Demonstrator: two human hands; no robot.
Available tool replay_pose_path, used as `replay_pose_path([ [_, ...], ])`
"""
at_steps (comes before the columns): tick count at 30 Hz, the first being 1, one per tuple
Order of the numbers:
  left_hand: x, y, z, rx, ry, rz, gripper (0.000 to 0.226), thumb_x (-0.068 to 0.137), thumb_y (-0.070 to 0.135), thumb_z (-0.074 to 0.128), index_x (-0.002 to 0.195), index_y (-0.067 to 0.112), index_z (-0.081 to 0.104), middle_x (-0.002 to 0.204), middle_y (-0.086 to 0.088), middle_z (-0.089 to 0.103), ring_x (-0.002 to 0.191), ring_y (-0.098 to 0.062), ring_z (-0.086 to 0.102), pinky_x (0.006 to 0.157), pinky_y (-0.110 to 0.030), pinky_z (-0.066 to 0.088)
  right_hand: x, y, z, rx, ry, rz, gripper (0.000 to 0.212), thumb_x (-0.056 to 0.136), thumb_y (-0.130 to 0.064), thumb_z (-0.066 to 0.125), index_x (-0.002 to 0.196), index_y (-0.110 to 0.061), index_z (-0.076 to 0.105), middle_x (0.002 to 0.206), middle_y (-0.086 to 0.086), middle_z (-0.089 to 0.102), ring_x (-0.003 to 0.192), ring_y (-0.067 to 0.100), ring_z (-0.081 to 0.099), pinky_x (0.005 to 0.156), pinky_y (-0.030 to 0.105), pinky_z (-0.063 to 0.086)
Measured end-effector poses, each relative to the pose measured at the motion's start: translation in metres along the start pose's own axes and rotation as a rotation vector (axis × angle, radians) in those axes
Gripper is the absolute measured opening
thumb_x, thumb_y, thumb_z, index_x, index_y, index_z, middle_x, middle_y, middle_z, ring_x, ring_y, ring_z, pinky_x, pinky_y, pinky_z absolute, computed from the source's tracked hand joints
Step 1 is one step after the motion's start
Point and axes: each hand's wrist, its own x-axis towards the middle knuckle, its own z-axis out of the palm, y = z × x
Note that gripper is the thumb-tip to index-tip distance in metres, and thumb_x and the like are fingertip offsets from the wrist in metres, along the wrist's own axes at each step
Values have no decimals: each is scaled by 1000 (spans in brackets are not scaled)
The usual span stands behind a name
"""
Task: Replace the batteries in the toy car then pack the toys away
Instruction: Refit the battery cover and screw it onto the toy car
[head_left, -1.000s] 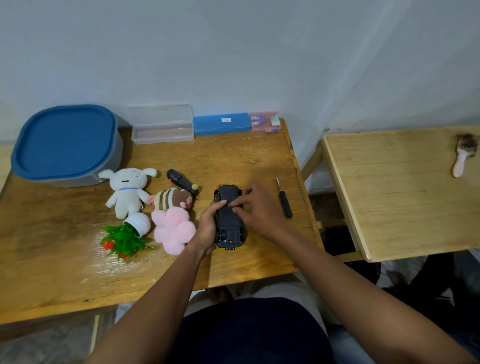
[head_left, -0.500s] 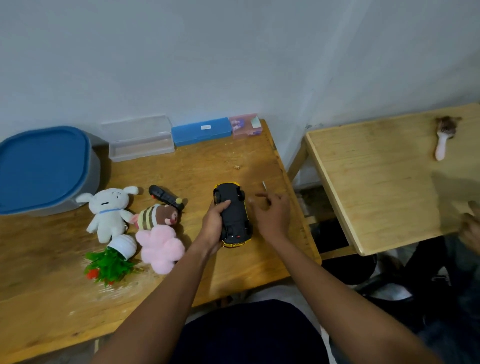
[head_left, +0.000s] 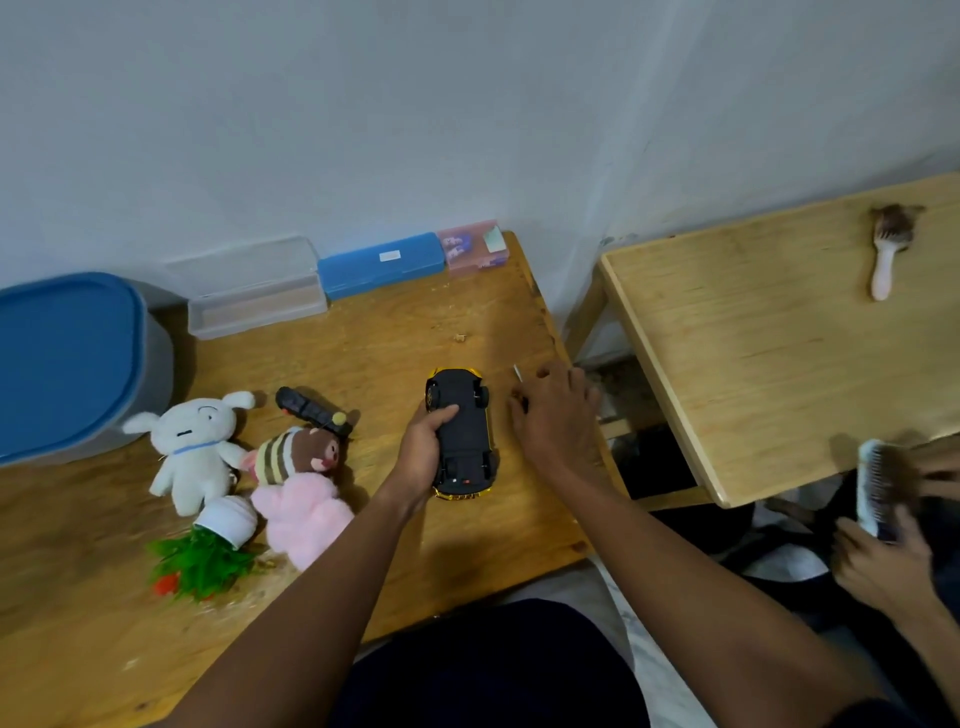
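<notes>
Near the centre of the frame, on a wooden table (head_left: 363, 364), the left hand (head_left: 422, 449) grips a black and yellow toy car (head_left: 465, 436) lying upside down, thumb across its underside. A second ago the right hand (head_left: 556, 415) worked on that underside; now it has moved just right of the car, covering a screwdriver (head_left: 517, 372) whose metal tip pokes out. Whether its fingers have closed on the tool cannot be told. Unscrewing the battery cover probably comes next.
</notes>
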Motion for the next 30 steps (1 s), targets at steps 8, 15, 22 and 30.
replay_pose_path([
  [8,-1,1,-1,17,-22,8,31,102,14,45,131,13,55,110,-16,64,82,-31,64,67,-38,56,4,4,4,5,-35,-4,20,87,-42,64,92,-28,77,122,-3,54,115,22,43,87,40,33],
  [15,-1,-1,-3,15,-11,1,38,101,16,46,139,10,50,113,-17,64,83,-31,64,67,-38,57,6,4,7,62,-50,-19,18,88,-36,65,93,-26,79,126,-4,57,119,23,43,90,38,32],
  [22,-4,-1,-5,-8,-42,7,31,102,15,44,132,12,54,104,-14,66,77,-29,65,62,-35,59,10,6,7,132,-42,-69,18,88,-34,64,94,-24,78,129,-5,59,121,22,44,92,40,36],
  [30,-3,-1,-5,-4,-36,16,32,102,15,45,133,10,53,106,-15,66,79,-29,66,62,-34,59,0,-10,-7,565,55,-113,9,85,-33,72,88,-25,75,124,-10,58,114,14,44,89,30,42],
])
